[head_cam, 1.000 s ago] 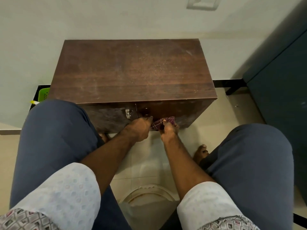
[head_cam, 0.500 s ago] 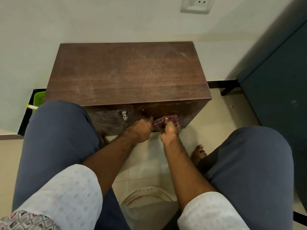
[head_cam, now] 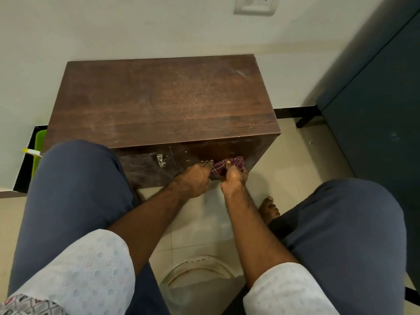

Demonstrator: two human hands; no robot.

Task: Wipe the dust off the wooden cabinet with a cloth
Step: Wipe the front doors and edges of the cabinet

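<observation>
Maroon checked cloth (head_cam: 229, 165) bunched against wooden cabinet (head_cam: 163, 98) front (dusty top), right grip (head_cam: 234, 179) curled round it, left grip (head_cam: 195, 178) touching its edge, hold unclear

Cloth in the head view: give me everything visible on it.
The cloth is maroon woven fabric with thin pale check lines, bunched into a wad. It sits against the wooden cabinet's right front door, below the top edge. The right hand grips it from the near side, thumb on top; fingertips of the left hand meet its left edge. Its lower part is hidden behind the hands.
</observation>
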